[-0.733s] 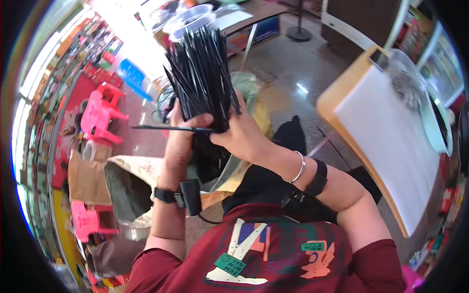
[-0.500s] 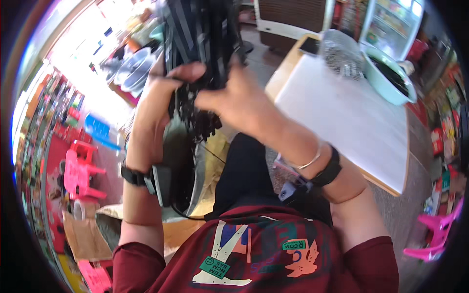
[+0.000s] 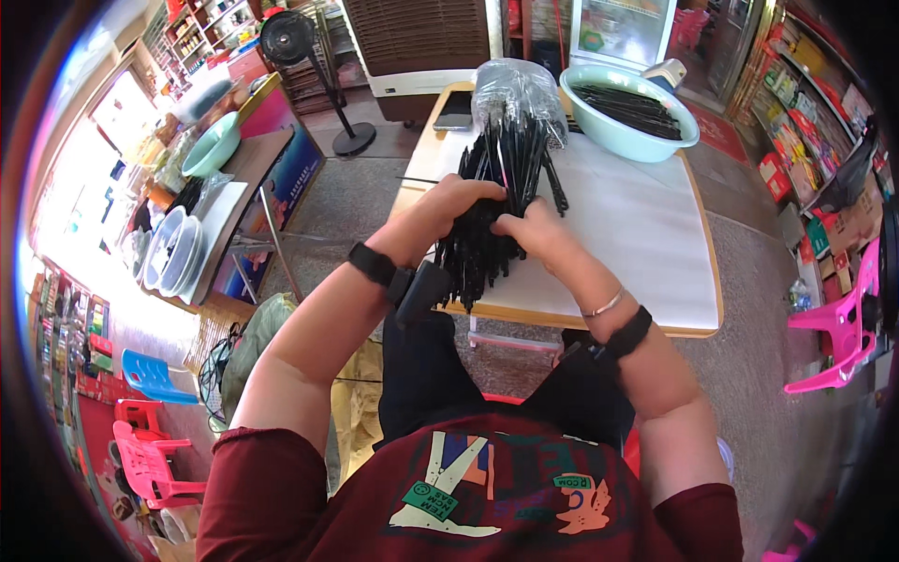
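Observation:
A thick bundle of long, thin black strips [image 3: 479, 253] lies over the near left part of the white-topped table [image 3: 646, 234], its lower ends hanging by the table's near edge. My left hand [image 3: 454, 201] is closed around the bundle's left side. From the right, my right hand [image 3: 538, 229] grips the same bundle, thumb toward its middle. What the strips are exactly I cannot make out. The bundle's far end reaches a clear plastic bag [image 3: 520, 89]. A dark band with a small box is on my left wrist; my right wrist has a bangle and a dark band.
A pale green basin [image 3: 688, 126] of thin black strips stands at the table's far right. Near the far left corner lies a phone [image 3: 456, 110]. A black standing fan [image 3: 354, 139] and a side table [image 3: 245, 155] with tubs are left. Pink chairs [image 3: 847, 318] stand right.
My hands have swung the black bundle from the left over onto the table. My view has turned left-to-right with it, and the table now sits in front of me.

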The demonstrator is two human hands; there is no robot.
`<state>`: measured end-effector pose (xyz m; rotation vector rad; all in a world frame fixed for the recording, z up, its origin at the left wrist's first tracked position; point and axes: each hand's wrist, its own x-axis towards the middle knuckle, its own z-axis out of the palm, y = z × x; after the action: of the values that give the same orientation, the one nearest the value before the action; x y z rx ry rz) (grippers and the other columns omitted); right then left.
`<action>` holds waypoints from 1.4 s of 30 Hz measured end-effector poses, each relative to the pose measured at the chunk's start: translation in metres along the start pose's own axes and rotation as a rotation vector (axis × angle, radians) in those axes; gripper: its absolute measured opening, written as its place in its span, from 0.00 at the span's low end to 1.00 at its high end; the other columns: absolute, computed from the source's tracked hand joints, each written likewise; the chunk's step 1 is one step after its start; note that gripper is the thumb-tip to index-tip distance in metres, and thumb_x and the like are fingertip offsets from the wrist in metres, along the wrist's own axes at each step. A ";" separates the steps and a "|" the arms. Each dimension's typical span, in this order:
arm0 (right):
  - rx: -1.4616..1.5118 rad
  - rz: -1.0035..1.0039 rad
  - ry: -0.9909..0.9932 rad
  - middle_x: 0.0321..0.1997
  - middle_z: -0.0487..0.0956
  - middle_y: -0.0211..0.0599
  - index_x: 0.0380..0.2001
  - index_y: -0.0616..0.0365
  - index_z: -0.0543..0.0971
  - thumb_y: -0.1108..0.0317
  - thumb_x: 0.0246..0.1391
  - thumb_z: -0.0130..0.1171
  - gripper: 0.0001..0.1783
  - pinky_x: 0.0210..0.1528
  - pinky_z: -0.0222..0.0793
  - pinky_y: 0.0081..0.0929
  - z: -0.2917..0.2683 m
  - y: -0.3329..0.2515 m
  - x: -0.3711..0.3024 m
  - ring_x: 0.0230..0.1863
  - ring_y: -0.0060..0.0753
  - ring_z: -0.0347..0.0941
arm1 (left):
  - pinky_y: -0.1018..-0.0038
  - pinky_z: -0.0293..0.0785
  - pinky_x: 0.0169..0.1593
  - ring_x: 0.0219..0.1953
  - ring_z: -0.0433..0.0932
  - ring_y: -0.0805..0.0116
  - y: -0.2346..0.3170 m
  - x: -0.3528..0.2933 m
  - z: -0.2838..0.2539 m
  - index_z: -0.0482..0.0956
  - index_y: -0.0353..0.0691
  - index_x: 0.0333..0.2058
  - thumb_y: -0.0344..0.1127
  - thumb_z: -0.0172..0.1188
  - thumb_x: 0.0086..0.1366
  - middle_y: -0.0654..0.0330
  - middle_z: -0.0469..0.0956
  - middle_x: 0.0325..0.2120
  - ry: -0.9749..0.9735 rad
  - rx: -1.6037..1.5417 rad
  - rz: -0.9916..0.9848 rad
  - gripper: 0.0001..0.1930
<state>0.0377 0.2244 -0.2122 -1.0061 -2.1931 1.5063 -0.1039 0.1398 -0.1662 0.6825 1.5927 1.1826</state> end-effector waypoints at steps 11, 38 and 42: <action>-0.501 -0.197 0.039 0.33 0.77 0.58 0.36 0.65 0.78 0.48 0.53 0.55 0.25 0.41 0.68 0.44 -0.021 -0.016 -0.052 0.39 0.56 0.74 | 0.69 0.76 0.41 0.35 0.79 0.62 -0.034 0.012 0.007 0.74 0.23 0.42 0.42 0.70 0.48 0.47 0.78 0.35 0.398 0.460 0.198 0.29; -0.535 -0.518 0.425 0.49 0.73 0.56 0.49 0.63 0.70 0.53 0.60 0.46 0.24 0.54 0.62 0.40 -0.093 0.063 0.026 0.51 0.56 0.68 | 0.62 0.60 0.61 0.58 0.63 0.44 -0.021 0.000 0.029 0.56 0.21 0.57 0.64 0.66 0.43 0.34 0.64 0.53 0.560 0.772 0.227 0.56; -0.300 -0.394 0.060 0.56 0.67 0.61 0.58 0.70 0.60 0.53 0.61 0.46 0.32 0.60 0.56 0.43 -0.063 0.032 0.004 0.57 0.60 0.62 | 0.64 0.67 0.55 0.50 0.72 0.44 -0.021 -0.008 0.033 0.55 0.20 0.57 0.58 0.69 0.43 0.36 0.72 0.46 0.520 0.700 0.269 0.54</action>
<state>0.0840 0.2779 -0.2156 -0.6314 -2.4396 0.9844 -0.0681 0.1374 -0.1839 1.1214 2.4634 1.0260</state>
